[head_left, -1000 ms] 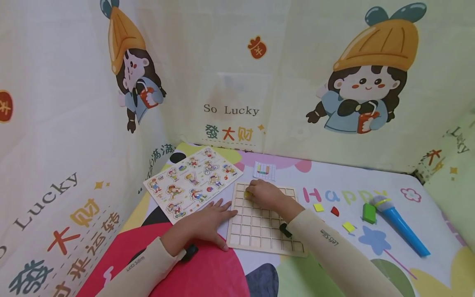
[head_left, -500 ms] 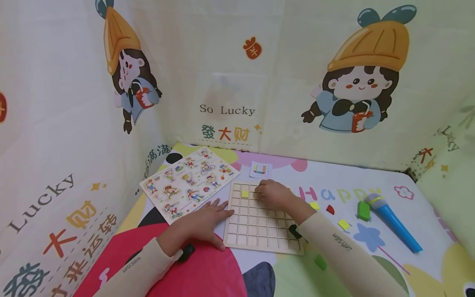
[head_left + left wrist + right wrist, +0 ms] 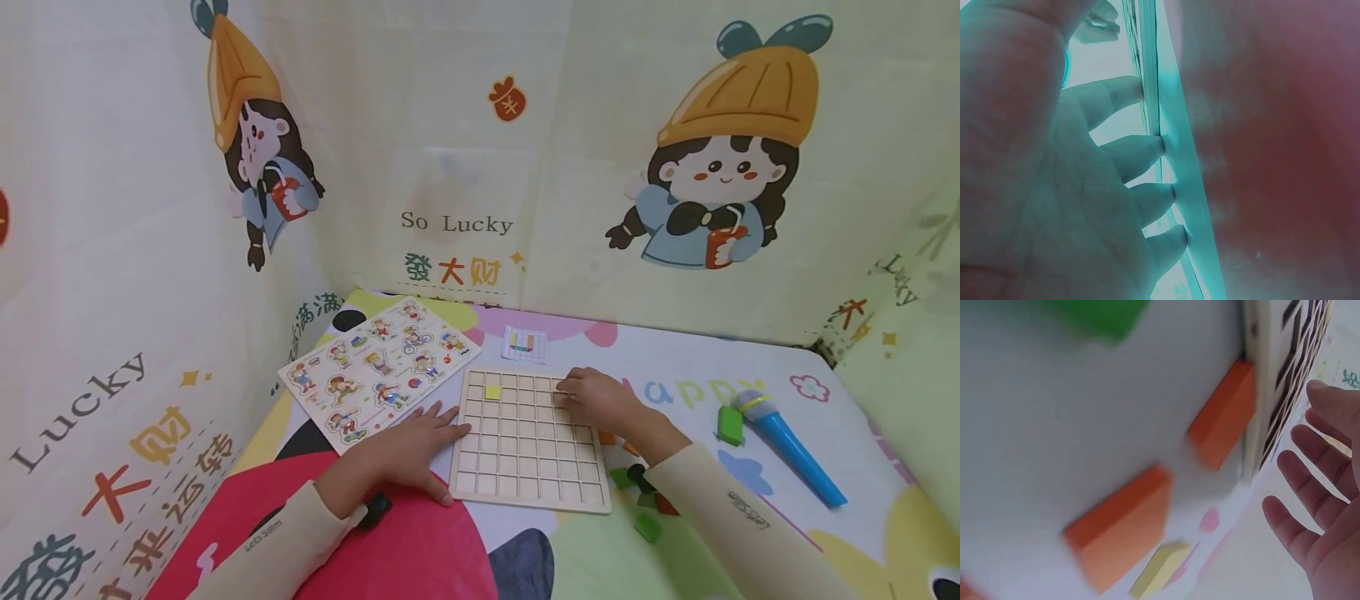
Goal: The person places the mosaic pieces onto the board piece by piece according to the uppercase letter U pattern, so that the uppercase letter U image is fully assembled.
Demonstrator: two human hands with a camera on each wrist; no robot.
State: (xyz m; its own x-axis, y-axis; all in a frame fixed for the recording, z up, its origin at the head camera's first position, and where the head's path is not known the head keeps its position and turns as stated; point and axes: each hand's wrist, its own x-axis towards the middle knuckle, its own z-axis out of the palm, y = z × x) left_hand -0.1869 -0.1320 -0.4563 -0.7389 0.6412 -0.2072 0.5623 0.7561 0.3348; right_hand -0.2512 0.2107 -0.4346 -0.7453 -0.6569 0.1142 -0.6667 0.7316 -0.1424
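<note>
A wooden grid board (image 3: 516,450) lies on the printed tablecloth, with one yellow square tile (image 3: 492,392) in an upper-left cell. My left hand (image 3: 405,454) rests at the board's left edge, fingers spread; in the left wrist view its fingertips reach the board's side. Over the board's upper-right edge is my right hand (image 3: 611,408). In the right wrist view its fingers are loosely extended with nothing between them. Close to that board edge lie an orange block (image 3: 1225,415), another orange block (image 3: 1122,528) and a yellow block (image 3: 1160,569).
A picture puzzle board (image 3: 375,371) lies left of the grid. Behind it sits a small pattern card (image 3: 524,344). To the right are a green block (image 3: 730,426) and a blue toy microphone (image 3: 795,454). Green tiles (image 3: 647,527) lie near the right forearm. Printed cloth walls (image 3: 450,167) surround the table.
My right hand has moved right from the yellow tile toward the board's right edge, leaving the tile in its cell. More loose blocks show near the right forearm. The left hand stays put.
</note>
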